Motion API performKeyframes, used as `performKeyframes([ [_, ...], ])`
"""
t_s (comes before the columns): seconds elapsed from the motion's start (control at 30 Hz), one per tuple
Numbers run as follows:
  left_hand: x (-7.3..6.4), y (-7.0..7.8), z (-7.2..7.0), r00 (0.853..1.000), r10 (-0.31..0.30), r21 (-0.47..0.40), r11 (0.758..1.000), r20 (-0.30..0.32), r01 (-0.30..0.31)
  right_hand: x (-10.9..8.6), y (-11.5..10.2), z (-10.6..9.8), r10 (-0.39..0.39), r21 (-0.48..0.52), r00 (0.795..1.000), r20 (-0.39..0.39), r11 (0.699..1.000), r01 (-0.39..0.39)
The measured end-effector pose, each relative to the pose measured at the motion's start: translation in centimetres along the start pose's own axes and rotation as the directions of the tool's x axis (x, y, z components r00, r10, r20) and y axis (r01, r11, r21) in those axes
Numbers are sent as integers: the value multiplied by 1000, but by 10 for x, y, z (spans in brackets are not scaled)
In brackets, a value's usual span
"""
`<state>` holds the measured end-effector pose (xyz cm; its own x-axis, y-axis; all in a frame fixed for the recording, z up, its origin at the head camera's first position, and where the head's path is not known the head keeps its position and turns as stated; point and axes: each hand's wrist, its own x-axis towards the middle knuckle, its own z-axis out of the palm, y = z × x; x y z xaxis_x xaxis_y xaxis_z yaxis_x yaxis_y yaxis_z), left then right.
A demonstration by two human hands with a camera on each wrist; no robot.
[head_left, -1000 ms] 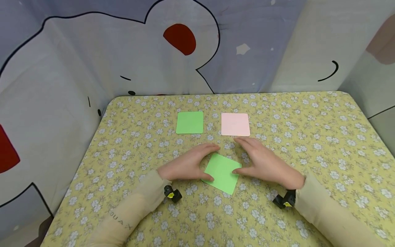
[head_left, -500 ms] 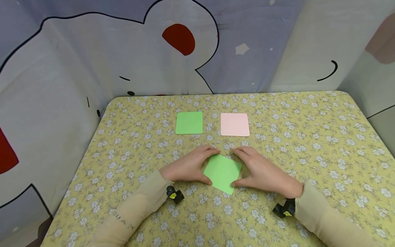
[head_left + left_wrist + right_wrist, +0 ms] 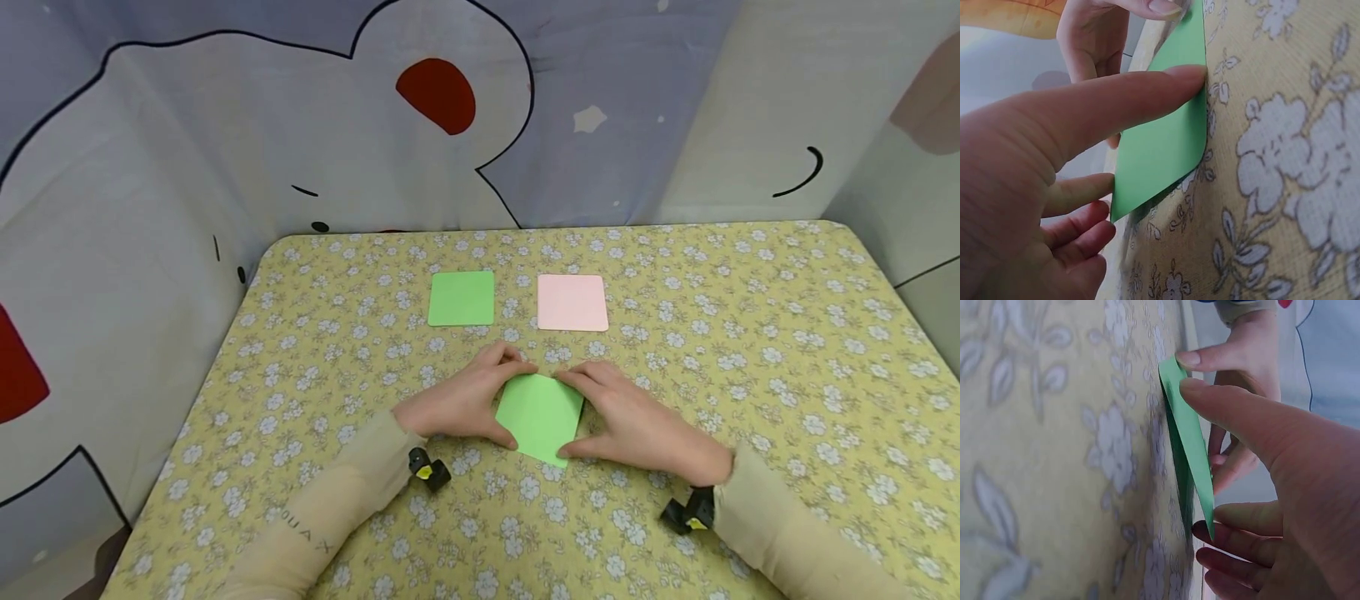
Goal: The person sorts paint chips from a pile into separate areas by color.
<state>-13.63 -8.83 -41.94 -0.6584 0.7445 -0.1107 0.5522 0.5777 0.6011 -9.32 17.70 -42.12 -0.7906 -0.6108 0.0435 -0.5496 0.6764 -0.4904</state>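
A green paper square [image 3: 538, 417] lies turned at an angle between my two hands on the flowered tablecloth. My left hand [image 3: 467, 402] holds its left side, thumb on the near-left edge and index finger at the far corner. On the other side, my right hand [image 3: 637, 421] has its thumb near the front corner and its index finger at the far edge. In the right wrist view the paper [image 3: 1190, 425] stands tilted, its far end raised, with a darker green layer beneath. The left wrist view shows the left thumb lying across the paper [image 3: 1160, 140].
Farther back, a second green square [image 3: 461, 298] and a pink square [image 3: 572, 302] lie flat side by side. The yellow flowered tablecloth [image 3: 750, 350] covers the table. A cartoon-print curtain [image 3: 622, 100] rises behind it and along the sides.
My right fingers have come down and in to the paper's far edge, and the right thumb has slid toward its front corner. The left fingers have closed on the far corner; the far edge is raised.
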Motion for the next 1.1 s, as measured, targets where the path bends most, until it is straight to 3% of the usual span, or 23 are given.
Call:
performKeyframes([
  [0.47, -2, -3, 4, 1000, 5, 9, 1000, -9, -5, 6, -13, 2, -46, -3, 999, -29, 999, 46],
  [0.8, -4, -2, 2, 1000, -8, 10, 1000, -12, 8, 9, -12, -3, -40, 23, 998, -41, 999, 41],
  [1.1, -3, -1, -3, 996, 16, 1, 1000, -84, -16, 15, -11, -19, -54, 11, 995, -89, 998, 56],
])
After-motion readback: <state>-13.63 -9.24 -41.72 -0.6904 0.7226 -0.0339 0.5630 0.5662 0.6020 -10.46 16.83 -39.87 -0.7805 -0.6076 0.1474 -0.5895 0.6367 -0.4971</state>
